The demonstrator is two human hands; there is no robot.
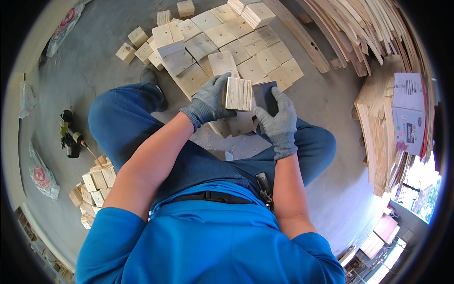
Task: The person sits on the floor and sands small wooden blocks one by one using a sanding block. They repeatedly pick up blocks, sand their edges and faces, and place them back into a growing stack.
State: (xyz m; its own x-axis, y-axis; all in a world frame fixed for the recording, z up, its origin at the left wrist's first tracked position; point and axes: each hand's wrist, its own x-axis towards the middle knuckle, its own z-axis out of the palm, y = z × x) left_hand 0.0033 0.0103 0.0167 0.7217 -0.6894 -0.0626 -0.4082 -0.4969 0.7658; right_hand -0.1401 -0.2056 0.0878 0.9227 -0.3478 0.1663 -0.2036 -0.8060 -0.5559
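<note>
1. Blue shirt (213, 251) cloth, smooth with soft folds, lies nearest the camera, above a dark belt (213, 197) and blue jeans (127, 113).
2. Gray knitted gloves cover both hands, ending in snug cuffs at the wrists.
3. On the left hand (211, 99), the fingers are spread just enough to grip a plywood block (239, 93) by its left side, one digit near its far corner and another along its near edge.
4. That block sits in front of the person, between the two hands and raised over the legs; its upturned face shows fine, pale and brown parallel layers.
5. On the right hand (279, 118), the thumb presses on a dark flat piece (266, 98) while the other fingers close around its right edge. It is rectangular, matte and tilted, just beside the block; whether they touch cannot be told.
6. Beyond the hands spreads a large pile of blocks (253, 45), pale and square-faced, many with a small round hole in the middle.
7. Smaller loose blocks (138, 36) lie left of it on smooth gray concrete (99, 61).
8. Farther left rests a yellow-green and black power tool (67, 135), near a second stack (100, 182) of wood.
9. At right, long rough boards (359, 28) lean close to a pale lilac carton (409, 113).
</note>
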